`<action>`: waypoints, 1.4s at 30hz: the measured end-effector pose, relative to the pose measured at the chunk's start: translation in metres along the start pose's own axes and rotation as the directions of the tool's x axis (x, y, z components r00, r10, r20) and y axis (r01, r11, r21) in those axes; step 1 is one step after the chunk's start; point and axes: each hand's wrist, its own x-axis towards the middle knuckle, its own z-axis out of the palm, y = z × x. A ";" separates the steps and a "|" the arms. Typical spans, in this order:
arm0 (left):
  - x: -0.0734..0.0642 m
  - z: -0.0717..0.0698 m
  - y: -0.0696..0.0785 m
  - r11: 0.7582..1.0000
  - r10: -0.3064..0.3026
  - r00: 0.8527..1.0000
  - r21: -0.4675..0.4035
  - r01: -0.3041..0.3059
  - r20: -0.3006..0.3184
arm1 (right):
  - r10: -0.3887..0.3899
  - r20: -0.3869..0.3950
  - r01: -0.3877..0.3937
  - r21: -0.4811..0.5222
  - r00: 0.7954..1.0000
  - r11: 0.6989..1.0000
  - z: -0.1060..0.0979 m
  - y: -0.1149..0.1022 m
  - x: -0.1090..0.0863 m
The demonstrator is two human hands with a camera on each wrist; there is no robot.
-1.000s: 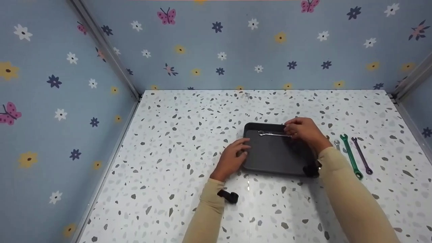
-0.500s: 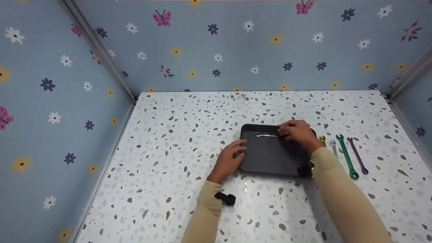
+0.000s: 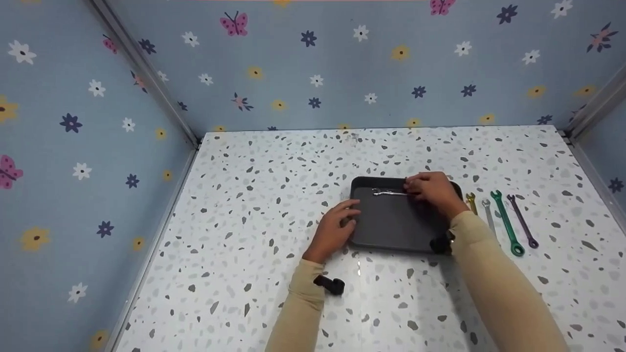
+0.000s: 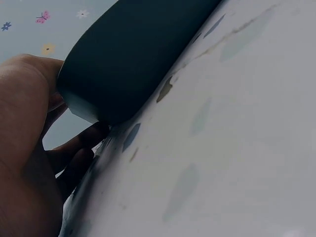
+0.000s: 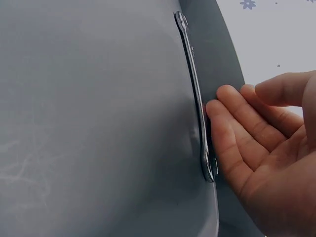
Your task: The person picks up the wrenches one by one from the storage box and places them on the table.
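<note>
A dark grey rectangular tray [image 3: 391, 222] stands on the table, and a silver combination wrench [image 5: 196, 94] lies in it along its far wall. My left hand [image 3: 333, 229] holds the tray by its left wall, fingers reaching over the rim in the head view. In the left wrist view, darker fingers [image 4: 79, 148] sit low against the tray's outer wall. My right hand [image 3: 434, 190] is over the tray's far right part. Its fingertips [image 5: 213, 106] are right beside the wrench, fingers loosely bent and thumb apart. The hand hides the wrench's right end in the head view.
Right of the tray lie a gold wrench [image 3: 471, 201], a silver wrench [image 3: 489, 215], a green wrench [image 3: 507, 222] and a purple wrench [image 3: 523, 221], side by side. The right forearm partly covers the gold and silver ones. Patterned walls enclose the speckled table [image 3: 264, 195].
My right hand has shifted slightly left along the tray's far side, uncovering more of the gold wrench. The left hand stays at the tray's left wall. The head view has shifted slightly.
</note>
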 end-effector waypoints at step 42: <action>0.001 0.000 0.000 1.000 0.015 1.000 0.011 -0.015 0.005 | -0.037 0.052 0.052 -0.316 0.998 0.947 0.006 0.004 -0.001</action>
